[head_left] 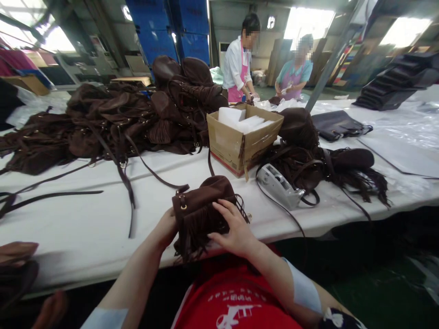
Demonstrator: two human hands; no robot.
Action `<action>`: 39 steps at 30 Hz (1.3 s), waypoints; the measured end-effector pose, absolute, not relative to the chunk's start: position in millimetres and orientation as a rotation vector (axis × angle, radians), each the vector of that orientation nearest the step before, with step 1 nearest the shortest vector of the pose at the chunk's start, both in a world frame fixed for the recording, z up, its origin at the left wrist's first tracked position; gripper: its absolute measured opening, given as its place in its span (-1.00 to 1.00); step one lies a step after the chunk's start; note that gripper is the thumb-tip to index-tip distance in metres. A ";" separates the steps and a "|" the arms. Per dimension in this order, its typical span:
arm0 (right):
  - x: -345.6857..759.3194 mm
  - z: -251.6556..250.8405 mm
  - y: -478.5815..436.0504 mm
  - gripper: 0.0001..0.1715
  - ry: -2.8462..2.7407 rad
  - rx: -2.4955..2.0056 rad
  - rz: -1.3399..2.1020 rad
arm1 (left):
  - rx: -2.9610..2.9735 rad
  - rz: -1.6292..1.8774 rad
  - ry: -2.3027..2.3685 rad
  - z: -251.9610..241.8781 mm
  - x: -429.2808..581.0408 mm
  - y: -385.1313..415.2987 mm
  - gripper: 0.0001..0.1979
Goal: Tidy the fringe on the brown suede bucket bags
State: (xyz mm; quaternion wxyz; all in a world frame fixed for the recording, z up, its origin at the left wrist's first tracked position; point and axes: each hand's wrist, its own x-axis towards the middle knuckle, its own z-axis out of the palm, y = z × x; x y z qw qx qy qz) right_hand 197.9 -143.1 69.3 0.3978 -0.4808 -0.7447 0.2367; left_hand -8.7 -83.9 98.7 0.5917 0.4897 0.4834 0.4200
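A dark brown fringed handbag with a gold ring and strap sits tilted at the table's front edge, close to my body. My left hand grips it from the left side, its fingers hidden behind the bag. On the bag's front right lies my right hand, thumb and fingers spread apart, touching the leather and fringe. Fringe hangs down over the lower front of the bag. A thin strap runs from behind it toward the carton.
A white-covered table carries a big heap of brown bags, a carton of white foam sheets, a tape dispenser and more fringed bags. A person's hands show at far left; two people work beyond.
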 end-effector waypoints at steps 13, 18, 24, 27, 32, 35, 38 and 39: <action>171.7 51.3 -108.9 -0.64 -1.974 -1.401 0.260 | 2.117 1.145 1.954 154.0 -10.9 -66.5 -0.30; 164.0 38.9 -96.9 -0.76 -2.312 -1.643 0.305 | 2.220 -0.203 1.780 139.7 -0.9 -45.5 -0.63; 157.6 34.8 -92.2 -0.76 -2.426 -1.671 0.316 | 2.246 -0.331 1.681 121.8 17.1 -27.1 -0.70; 156.0 34.7 -82.8 -0.75 -2.448 -1.689 0.312 | 2.110 -0.184 1.999 109.7 30.0 -20.1 -0.40; 181.6 30.1 -75.1 -0.77 -2.551 -1.683 0.356 | 2.021 0.118 1.861 60.3 27.7 -16.6 -0.40; 207.4 29.7 -85.2 -0.85 -2.573 -1.536 0.463 | 1.808 0.375 1.598 32.7 12.8 -24.8 -0.55; 227.0 39.7 -101.6 -0.85 -2.408 -1.326 0.782 | 1.474 0.552 1.439 27.5 0.8 -39.2 -0.49; 231.5 45.6 -107.1 -0.82 -2.302 -1.226 0.922 | 1.367 0.595 1.391 31.6 -1.6 -44.1 -0.46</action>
